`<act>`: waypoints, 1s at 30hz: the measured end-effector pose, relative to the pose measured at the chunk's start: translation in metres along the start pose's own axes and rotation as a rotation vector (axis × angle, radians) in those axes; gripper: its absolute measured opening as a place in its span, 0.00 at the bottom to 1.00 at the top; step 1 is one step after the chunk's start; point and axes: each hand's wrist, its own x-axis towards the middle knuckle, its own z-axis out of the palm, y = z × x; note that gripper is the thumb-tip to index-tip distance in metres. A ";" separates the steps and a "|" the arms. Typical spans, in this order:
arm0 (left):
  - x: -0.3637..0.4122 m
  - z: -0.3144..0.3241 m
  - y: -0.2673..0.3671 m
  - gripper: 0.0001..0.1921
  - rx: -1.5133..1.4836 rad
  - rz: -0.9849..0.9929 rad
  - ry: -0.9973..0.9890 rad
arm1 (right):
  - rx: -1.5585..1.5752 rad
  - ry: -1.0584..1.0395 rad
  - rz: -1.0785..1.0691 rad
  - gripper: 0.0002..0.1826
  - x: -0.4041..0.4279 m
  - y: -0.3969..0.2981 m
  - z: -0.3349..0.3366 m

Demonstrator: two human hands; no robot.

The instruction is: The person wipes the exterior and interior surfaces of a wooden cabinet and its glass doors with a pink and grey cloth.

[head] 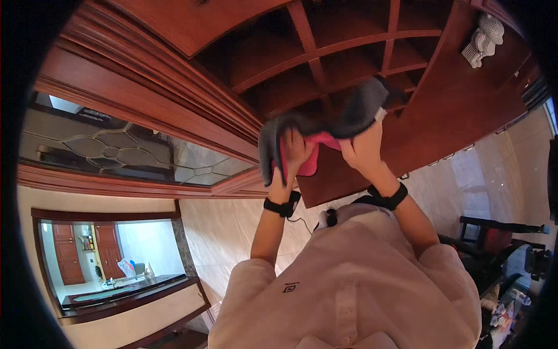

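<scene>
Both hands hold a dark grey and pink cloth item (359,114), blurred, in front of a wooden shelf unit. My left hand (296,150) is at its left part, fingers spread against the pink side (308,168), with grey fabric hanging beside the wrist. My right hand (364,146) grips the item's lower right edge, and a dark grey end rises above that hand. Whether it is a garment or a cloth cannot be told. Each wrist wears a black band.
Wooden cubbyholes (311,56) rise ahead above a reddish-brown wooden surface (453,100). A striped bear figurine (483,41) stands at the upper right. A leaded-glass panel (109,152) in a wooden frame is at left. Dark equipment (497,244) stands at lower right.
</scene>
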 end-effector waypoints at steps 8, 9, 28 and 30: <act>0.067 0.012 0.009 0.27 0.271 0.010 0.114 | -0.148 0.013 -0.133 0.17 0.036 0.009 0.016; 0.080 0.003 0.016 0.23 0.220 -0.039 0.047 | -0.113 -0.009 -0.120 0.18 0.034 0.010 0.019; 0.150 -0.008 -0.017 0.18 0.028 -0.467 -0.604 | -0.044 -0.039 -0.103 0.30 0.023 -0.016 0.033; 0.143 -0.003 -0.027 0.18 0.055 -0.382 -0.576 | -0.051 -0.068 -0.108 0.31 0.025 -0.025 0.031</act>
